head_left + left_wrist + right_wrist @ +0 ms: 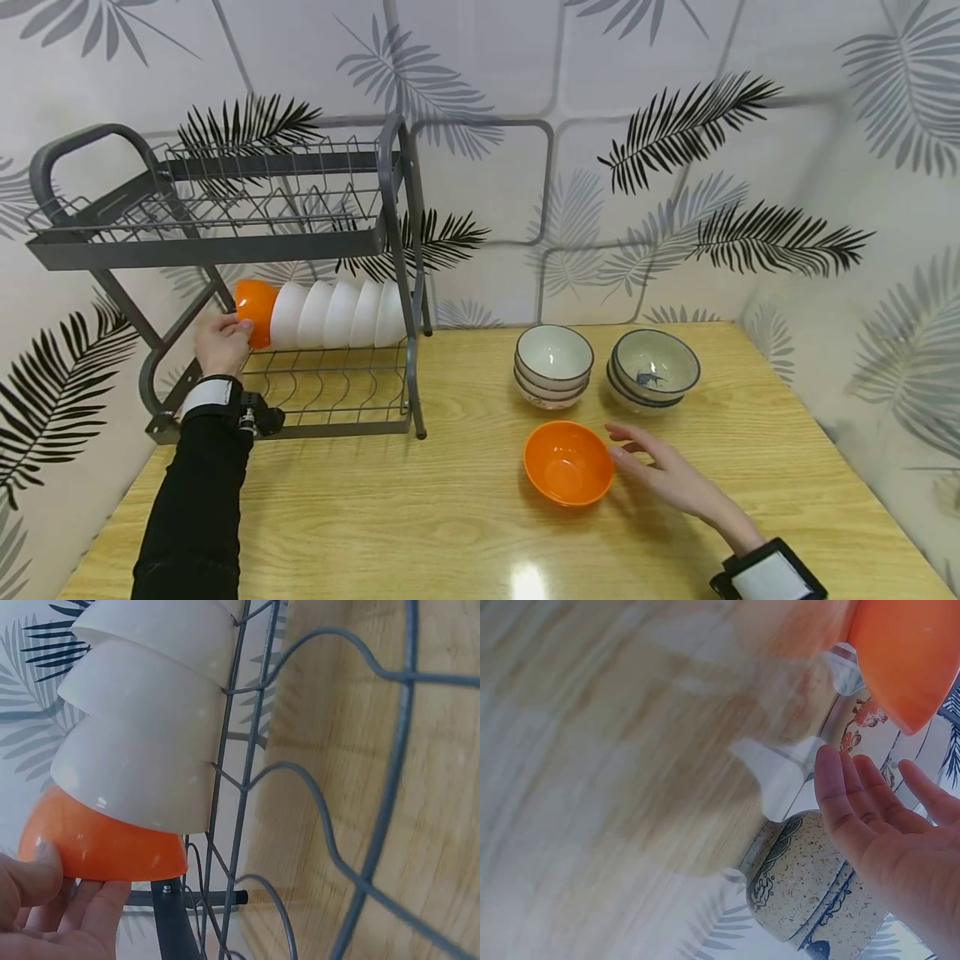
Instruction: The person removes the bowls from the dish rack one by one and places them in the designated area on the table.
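On the rack's lower shelf, an orange bowl [256, 312] stands on its side at the left end of a row of white bowls [324, 315]. My left hand [222, 343] pinches that orange bowl; in the left wrist view the thumb [41, 870] lies on its outside and the other fingers sit under its edge. A second orange bowl [567, 463] rests upright on the table. Just right of it is my right hand [660, 471], fingers extended and holding nothing. In the right wrist view a gap shows between the fingers and this bowl [907, 660].
The two-tier dark wire dish rack [210, 252] stands at the table's left. Behind the table's orange bowl are a stack of white bowls with dark rims [553, 367] and a stack of speckled blue-rimmed bowls [652, 371]. A patterned wall [480, 200] closes off the back.
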Demonstrator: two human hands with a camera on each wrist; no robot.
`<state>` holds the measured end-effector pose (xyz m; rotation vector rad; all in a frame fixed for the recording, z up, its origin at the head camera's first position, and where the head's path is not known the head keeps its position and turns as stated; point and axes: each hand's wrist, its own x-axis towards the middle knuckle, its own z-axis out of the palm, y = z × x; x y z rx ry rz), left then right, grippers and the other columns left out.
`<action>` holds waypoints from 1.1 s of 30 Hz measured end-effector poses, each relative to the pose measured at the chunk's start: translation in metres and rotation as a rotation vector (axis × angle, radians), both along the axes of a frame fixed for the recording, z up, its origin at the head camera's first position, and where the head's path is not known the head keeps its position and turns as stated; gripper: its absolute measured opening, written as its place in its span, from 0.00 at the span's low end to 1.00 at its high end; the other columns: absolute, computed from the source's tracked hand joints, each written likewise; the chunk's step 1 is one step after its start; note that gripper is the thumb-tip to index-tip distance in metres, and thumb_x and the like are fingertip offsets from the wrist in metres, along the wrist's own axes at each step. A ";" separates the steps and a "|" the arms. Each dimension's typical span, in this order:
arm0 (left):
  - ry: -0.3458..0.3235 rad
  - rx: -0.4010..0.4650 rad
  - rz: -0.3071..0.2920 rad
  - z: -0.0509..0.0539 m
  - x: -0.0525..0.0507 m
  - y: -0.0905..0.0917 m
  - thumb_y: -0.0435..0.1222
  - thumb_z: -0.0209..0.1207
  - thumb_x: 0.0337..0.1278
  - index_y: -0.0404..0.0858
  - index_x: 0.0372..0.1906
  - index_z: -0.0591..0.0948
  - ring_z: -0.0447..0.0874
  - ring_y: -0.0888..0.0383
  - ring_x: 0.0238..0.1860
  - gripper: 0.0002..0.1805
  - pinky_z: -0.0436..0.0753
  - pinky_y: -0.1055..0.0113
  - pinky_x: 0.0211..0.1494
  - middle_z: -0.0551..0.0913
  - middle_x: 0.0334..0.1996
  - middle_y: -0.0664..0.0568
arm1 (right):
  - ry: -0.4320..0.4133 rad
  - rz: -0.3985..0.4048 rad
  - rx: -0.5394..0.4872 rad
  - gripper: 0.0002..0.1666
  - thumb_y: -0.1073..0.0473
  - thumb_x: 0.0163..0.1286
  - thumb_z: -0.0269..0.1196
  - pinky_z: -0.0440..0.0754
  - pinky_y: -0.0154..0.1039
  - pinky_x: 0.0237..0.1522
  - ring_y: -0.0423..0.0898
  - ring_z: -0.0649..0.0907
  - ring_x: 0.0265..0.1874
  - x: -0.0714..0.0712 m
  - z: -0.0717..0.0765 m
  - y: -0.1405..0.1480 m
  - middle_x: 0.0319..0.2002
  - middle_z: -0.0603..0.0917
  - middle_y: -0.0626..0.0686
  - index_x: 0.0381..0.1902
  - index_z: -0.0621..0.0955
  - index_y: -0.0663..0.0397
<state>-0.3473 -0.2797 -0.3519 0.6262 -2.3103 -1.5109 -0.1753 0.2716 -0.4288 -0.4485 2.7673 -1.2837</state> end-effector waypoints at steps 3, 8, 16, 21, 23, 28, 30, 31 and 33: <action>0.017 0.018 0.045 0.001 0.002 0.000 0.38 0.49 0.76 0.31 0.68 0.72 0.71 0.71 0.39 0.23 0.74 0.77 0.46 0.79 0.53 0.48 | 0.018 -0.012 -0.003 0.28 0.55 0.78 0.56 0.83 0.51 0.52 0.63 0.82 0.57 0.001 0.000 0.000 0.63 0.78 0.69 0.68 0.71 0.67; 0.086 0.009 0.115 0.004 0.006 0.003 0.37 0.51 0.75 0.34 0.59 0.76 0.69 0.74 0.33 0.16 0.72 0.78 0.41 0.82 0.41 0.57 | 0.025 -0.021 -0.002 0.27 0.55 0.78 0.55 0.83 0.50 0.53 0.62 0.82 0.57 0.001 0.002 0.000 0.63 0.78 0.69 0.68 0.71 0.66; 0.153 0.004 0.154 0.006 0.018 0.010 0.37 0.52 0.75 0.39 0.48 0.78 0.69 0.71 0.31 0.08 0.71 0.75 0.39 0.79 0.30 0.66 | 0.044 -0.032 0.016 0.27 0.55 0.79 0.55 0.83 0.46 0.53 0.60 0.82 0.56 0.000 0.004 -0.001 0.62 0.79 0.68 0.68 0.72 0.67; 0.212 -0.050 0.164 0.008 0.029 0.015 0.37 0.52 0.76 0.35 0.53 0.78 0.69 0.72 0.32 0.12 0.70 0.75 0.40 0.82 0.37 0.58 | 0.044 -0.041 0.005 0.26 0.55 0.79 0.54 0.83 0.45 0.52 0.61 0.82 0.56 0.000 0.007 -0.002 0.61 0.79 0.69 0.68 0.72 0.67; 0.245 -0.079 0.164 0.009 0.033 0.016 0.37 0.52 0.76 0.33 0.56 0.78 0.69 0.72 0.33 0.14 0.69 0.76 0.40 0.82 0.37 0.57 | 0.037 -0.047 0.000 0.26 0.55 0.79 0.54 0.83 0.44 0.52 0.62 0.82 0.57 0.000 0.008 -0.002 0.62 0.79 0.69 0.68 0.72 0.66; 0.307 -0.134 0.144 0.010 0.046 0.021 0.38 0.52 0.76 0.31 0.57 0.77 0.69 0.77 0.33 0.16 0.69 0.79 0.41 0.87 0.45 0.46 | 0.011 -0.050 -0.027 0.27 0.55 0.80 0.53 0.84 0.38 0.49 0.62 0.81 0.57 0.000 0.009 -0.002 0.62 0.79 0.69 0.69 0.71 0.66; 0.337 -0.155 0.128 0.011 0.053 0.025 0.38 0.52 0.76 0.30 0.56 0.78 0.70 0.78 0.33 0.16 0.69 0.79 0.41 0.87 0.49 0.40 | -0.002 -0.050 -0.053 0.27 0.55 0.80 0.53 0.85 0.37 0.46 0.62 0.81 0.57 -0.001 0.010 -0.002 0.63 0.78 0.70 0.69 0.70 0.66; 0.363 -0.168 0.117 0.011 0.056 0.026 0.37 0.52 0.76 0.29 0.55 0.78 0.70 0.79 0.33 0.16 0.69 0.80 0.41 0.87 0.50 0.38 | -0.007 -0.051 -0.062 0.27 0.55 0.80 0.52 0.85 0.37 0.45 0.62 0.81 0.57 -0.001 0.010 -0.002 0.63 0.78 0.71 0.69 0.70 0.66; 0.419 -0.193 0.094 0.012 0.063 0.030 0.36 0.53 0.75 0.27 0.53 0.78 0.71 0.79 0.33 0.15 0.69 0.81 0.40 0.87 0.50 0.35 | -0.020 -0.054 -0.083 0.27 0.55 0.81 0.52 0.86 0.38 0.43 0.62 0.81 0.57 -0.001 0.012 -0.003 0.63 0.77 0.71 0.70 0.69 0.66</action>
